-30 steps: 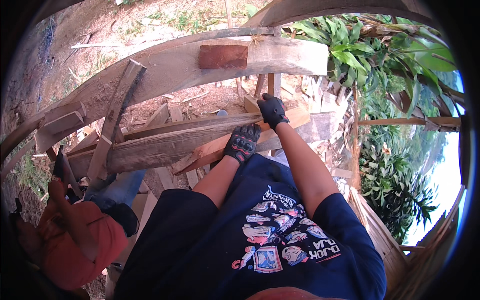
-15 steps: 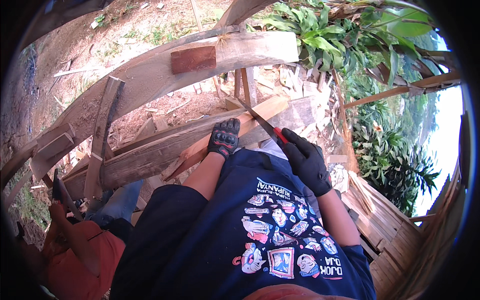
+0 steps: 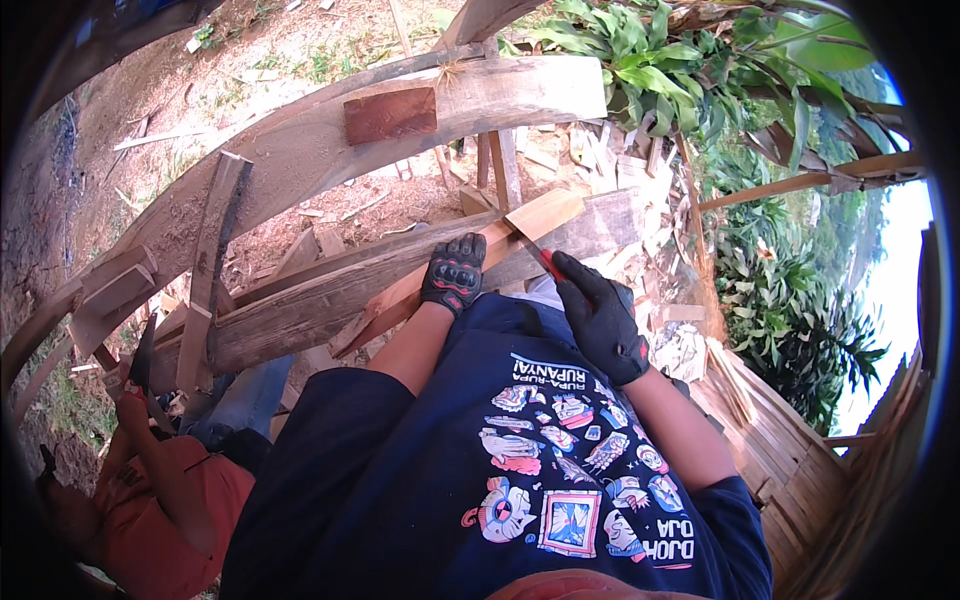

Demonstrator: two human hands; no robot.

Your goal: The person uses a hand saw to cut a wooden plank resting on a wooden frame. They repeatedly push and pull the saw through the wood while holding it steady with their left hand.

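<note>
My left hand (image 3: pixel 455 272), in a black glove with red trim, is closed over a long wooden piece (image 3: pixel 400 293) and presses it against a thick grey plank (image 3: pixel 290 325). The piece slants up to the right, its far end pale and freshly cut. My right hand (image 3: pixel 602 318), also gloved in black, is closed round the red handle of a hand saw (image 3: pixel 528 243). Its thin dark blade lies across the wooden piece, to the right of my left hand. The teeth are too small to make out.
Beyond the plank arches a curved timber (image 3: pixel 290 155) with a reddish block (image 3: pixel 390 116) on it. A brace (image 3: pixel 212 265) leans at the left. A person in a red shirt (image 3: pixel 165 510) holds a dark blade (image 3: pixel 143 352) at lower left. Wood scraps litter the ground; leafy plants stand right.
My right hand has drawn the saw back toward me, so less blade reaches past the wooden piece. My left hand keeps its hold. The other person's blade has shifted up and right.
</note>
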